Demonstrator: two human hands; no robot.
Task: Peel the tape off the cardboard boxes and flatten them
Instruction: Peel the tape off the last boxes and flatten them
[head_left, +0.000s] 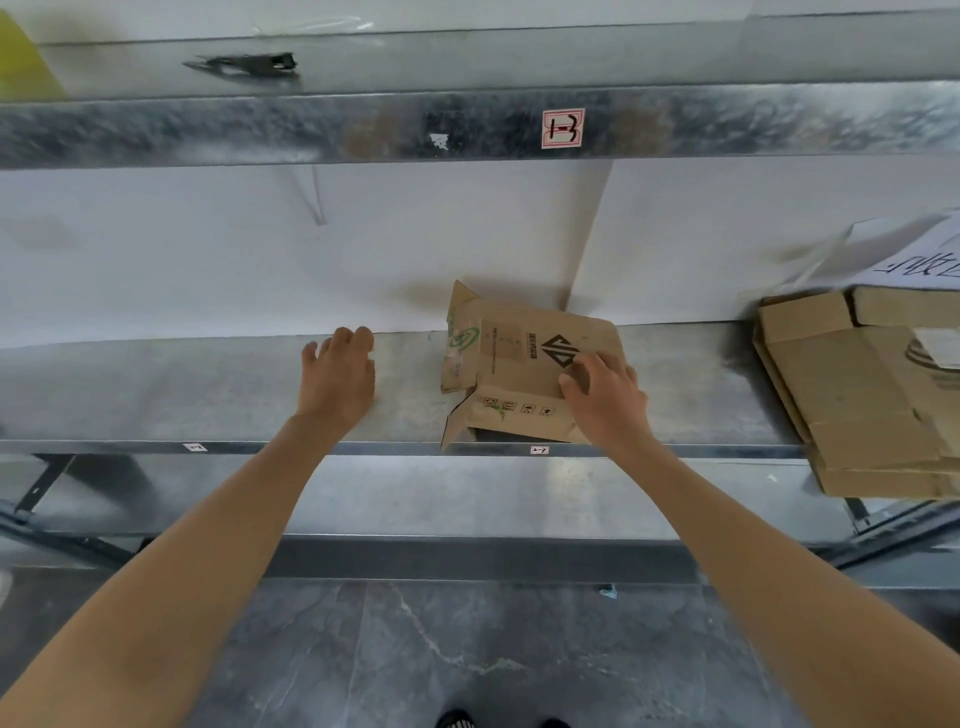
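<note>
Cardboard box (519, 364) sat half-collapsed on metal shelf (208, 395); right hand (605, 395) pressed on top, gripping nothing, likely flattening; left hand (340, 371) loosely curled, empty, braced on shelf.

Brown cardboard box (514, 374) with black diamond logo (560, 351), green marks (462, 338); grey metal shelf (182, 395); dark veined floor (467, 649) at 6 o'clock.

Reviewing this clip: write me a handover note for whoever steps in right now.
Left hand: at the metal shelf, fingers loosely curled, holding nothing.
Right hand: rests on top of the small cardboard box, mid-shelf, flaps open.
Done: flattened cardboard stacked at the shelf's right end.
To do: this box is not yet flat; whether tape remains on it is unclear.
</note>
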